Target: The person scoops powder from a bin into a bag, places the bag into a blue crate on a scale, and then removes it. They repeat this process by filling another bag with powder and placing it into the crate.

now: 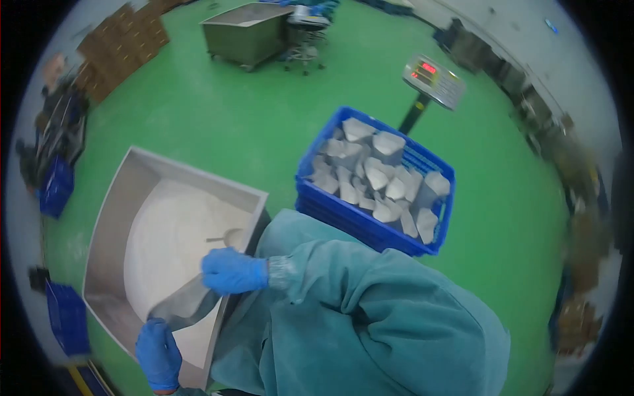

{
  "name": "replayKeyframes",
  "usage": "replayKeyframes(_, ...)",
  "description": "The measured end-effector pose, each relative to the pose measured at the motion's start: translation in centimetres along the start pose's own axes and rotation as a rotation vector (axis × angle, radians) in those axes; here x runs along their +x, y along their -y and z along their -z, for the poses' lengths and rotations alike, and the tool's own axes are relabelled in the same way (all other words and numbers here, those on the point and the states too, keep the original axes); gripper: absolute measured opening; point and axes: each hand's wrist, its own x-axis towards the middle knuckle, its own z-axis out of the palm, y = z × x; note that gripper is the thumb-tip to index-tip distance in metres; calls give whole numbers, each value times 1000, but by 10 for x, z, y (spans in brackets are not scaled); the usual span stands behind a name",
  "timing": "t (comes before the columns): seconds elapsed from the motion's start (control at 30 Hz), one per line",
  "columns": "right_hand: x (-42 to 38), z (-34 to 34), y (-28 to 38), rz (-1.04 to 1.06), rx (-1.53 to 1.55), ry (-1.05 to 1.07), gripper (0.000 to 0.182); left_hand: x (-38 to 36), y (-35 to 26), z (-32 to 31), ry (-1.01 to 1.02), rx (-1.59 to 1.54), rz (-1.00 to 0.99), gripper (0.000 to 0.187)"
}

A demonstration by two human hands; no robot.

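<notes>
above the bin point(109, 231) of white powder point(165, 224), the left hand point(158, 355) and right hand point(232, 271) gripped a grey pouch point(187, 305). a scoop point(232, 238) lay inside.

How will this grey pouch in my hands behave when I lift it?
The grey pouch will probably feel floppy, since it curves between your left hand and right hand. It looks thin rather than bulging, so it's likely light, though its contents are hidden.
</notes>
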Motion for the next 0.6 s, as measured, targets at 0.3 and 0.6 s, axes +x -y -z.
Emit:
replayKeyframes(0.3, -65, 161, 68, 338, -116, -598, 21, 140, -113, 61, -161, 12, -246, 19)
replayKeyframes(0.6, -288, 309, -116, -675, -411, -936, 39, 310, -256, 41, -279, -128, -751, 15)
